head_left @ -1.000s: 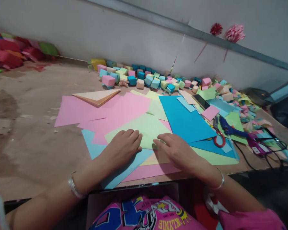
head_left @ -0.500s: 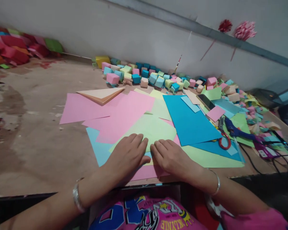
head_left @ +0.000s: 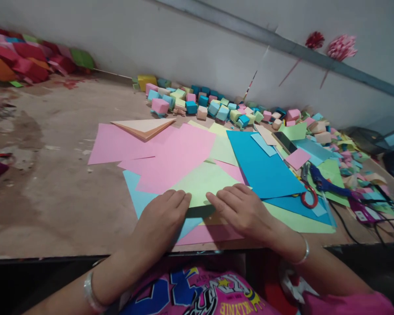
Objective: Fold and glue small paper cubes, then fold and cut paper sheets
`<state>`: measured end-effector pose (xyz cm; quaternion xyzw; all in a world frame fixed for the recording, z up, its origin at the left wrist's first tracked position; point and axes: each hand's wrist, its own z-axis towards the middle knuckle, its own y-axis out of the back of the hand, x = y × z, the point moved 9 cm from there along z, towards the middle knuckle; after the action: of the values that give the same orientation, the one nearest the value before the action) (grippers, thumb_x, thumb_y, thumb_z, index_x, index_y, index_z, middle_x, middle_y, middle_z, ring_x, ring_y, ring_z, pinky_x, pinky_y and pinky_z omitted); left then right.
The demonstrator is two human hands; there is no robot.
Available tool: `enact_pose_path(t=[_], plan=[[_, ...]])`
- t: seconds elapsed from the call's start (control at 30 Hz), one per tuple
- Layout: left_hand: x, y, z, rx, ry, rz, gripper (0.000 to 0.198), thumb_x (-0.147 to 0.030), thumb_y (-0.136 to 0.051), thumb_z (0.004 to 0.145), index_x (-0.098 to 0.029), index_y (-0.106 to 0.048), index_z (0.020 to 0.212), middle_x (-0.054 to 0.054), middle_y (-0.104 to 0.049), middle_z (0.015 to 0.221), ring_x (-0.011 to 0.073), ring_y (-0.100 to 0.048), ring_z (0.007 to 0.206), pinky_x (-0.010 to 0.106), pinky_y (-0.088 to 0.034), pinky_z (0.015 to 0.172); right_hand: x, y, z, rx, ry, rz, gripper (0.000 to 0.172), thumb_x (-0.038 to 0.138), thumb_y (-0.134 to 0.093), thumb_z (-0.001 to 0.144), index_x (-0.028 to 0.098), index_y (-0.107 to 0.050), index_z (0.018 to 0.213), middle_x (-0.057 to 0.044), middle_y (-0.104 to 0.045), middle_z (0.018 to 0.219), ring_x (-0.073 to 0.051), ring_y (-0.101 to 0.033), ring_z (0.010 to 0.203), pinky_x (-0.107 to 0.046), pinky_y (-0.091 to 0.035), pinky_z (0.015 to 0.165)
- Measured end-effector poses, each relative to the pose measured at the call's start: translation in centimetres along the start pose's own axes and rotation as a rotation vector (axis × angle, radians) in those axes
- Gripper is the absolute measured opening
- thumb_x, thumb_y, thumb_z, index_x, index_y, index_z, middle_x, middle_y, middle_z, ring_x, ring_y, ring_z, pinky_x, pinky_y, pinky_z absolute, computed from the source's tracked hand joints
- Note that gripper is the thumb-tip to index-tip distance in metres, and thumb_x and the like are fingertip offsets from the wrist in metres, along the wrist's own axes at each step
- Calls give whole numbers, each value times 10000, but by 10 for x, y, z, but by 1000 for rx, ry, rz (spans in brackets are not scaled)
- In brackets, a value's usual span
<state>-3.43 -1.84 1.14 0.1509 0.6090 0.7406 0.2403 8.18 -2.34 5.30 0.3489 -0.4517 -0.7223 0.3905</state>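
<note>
A light green sheet of paper (head_left: 208,181) lies over the other sheets, its near edge raised off the pile with a dark shadow below. My left hand (head_left: 164,218) pinches that edge on the left, and my right hand (head_left: 241,212) grips it farther right. Both thumbs seem to be partly under the paper. Beneath and around it are pink sheets (head_left: 184,153), a light blue sheet (head_left: 134,192) and pale yellow paper. A folded peach paper triangle (head_left: 144,129) rests on the pink sheets beyond my left hand.
Blue sheets (head_left: 259,166) lie to the right, near red-handled scissors (head_left: 309,197), a phone (head_left: 284,142) and a blue glue gun (head_left: 328,181) with cables. Small paper cubes (head_left: 202,113) line the wall. Larger red paper shapes (head_left: 29,65) sit at far left.
The light green sheet's near edge has come up off the pile, between both hands. My hands have moved apart, the right one shifting rightward. The view has shifted slightly.
</note>
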Motion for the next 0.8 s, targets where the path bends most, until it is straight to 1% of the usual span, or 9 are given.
enact_pose_path(t=[0.07, 0.13, 0.23, 0.3, 0.37, 0.47, 0.53, 0.63, 0.8], plan=[[7, 15, -8, -147, -21, -43, 308, -9, -410, 890, -78, -643, 1079, 144, -691, 992, 247, -600, 874, 367, -504, 730, -20, 10, -8, -1, -32, 144, 359, 196, -514, 968, 117, -514, 1318, -121, -685, 1107, -237, -591, 1023, -406, -464, 826], [15, 28, -17, -264, -28, -64, 294, -48, -413, 921, -101, -652, 1082, 125, -714, 1004, 246, -593, 888, 374, -487, 742, -41, 12, -18, 13, -65, 298, 406, 244, -526, 965, 147, -489, 1357, -135, -645, 1230, -237, -569, 1135, -397, -484, 890], [28, 36, -29, -348, 29, -44, 259, -93, -475, 914, -164, -675, 1064, 64, -752, 956, 264, -585, 875, 395, -447, 718, -65, -2, -27, 63, -109, 395, 347, 192, -472, 978, 181, -537, 1319, -139, -626, 1254, -223, -571, 1146, -369, -510, 880], [34, 36, -35, -359, 49, -45, 266, -93, -490, 893, -180, -685, 1051, 47, -763, 915, 255, -599, 841, 386, -437, 698, -70, -17, -26, 100, -106, 376, 311, 171, -428, 990, 187, -585, 1257, -138, -650, 1190, -225, -592, 1074, -374, -515, 839], [36, 32, -39, -357, 28, -72, 292, -77, -486, 871, -181, -693, 1049, 49, -766, 903, 230, -622, 810, 371, -448, 702, -66, -33, -22, 143, -68, 363, 318, 159, -390, 996, 176, -605, 1229, -139, -667, 1122, -225, -600, 998, -373, -509, 797], [37, 29, -44, -348, -2, -118, 302, -89, -502, 867, -193, -700, 1070, 63, -759, 966, 209, -652, 833, 355, -471, 735, -61, -50, -14, 192, -45, 346, 315, 165, -387, 990, 159, -633, 1187, -142, -672, 1037, -226, -582, 904, -367, -487, 740], [38, 29, -46, -339, -8, -154, 272, -122, -515, 886, -193, -704, 1068, 77, -743, 987, 201, -653, 850, 336, -485, 734, -61, -55, -11, 211, -58, 342, 290, 172, -410, 979, 161, -660, 1126, -136, -668, 982, -228, -567, 869, -364, -471, 720], [41, 30, -49, -323, 5, -160, 240, -144, -503, 914, -172, -711, 1032, 87, -711, 930, 200, -633, 826, 323, -494, 713, -63, -59, -8, 212, -86, 387, 266, 171, -430, 970, 168, -675, 1073, -132, -655, 957, -234, -561, 880, -360, -464, 725], [57, 26, -59, -321, 113, -97, 225, -192, -504, 941, -159, -720, 998, 90, -688, 898, 206, -623, 785, 330, -496, 666, -68, -65, -6, 146, -175, 434, 286, 178, -402, 987, 176, -687, 1016, -123, -643, 886, -222, -563, 850, -356, -468, 720]])
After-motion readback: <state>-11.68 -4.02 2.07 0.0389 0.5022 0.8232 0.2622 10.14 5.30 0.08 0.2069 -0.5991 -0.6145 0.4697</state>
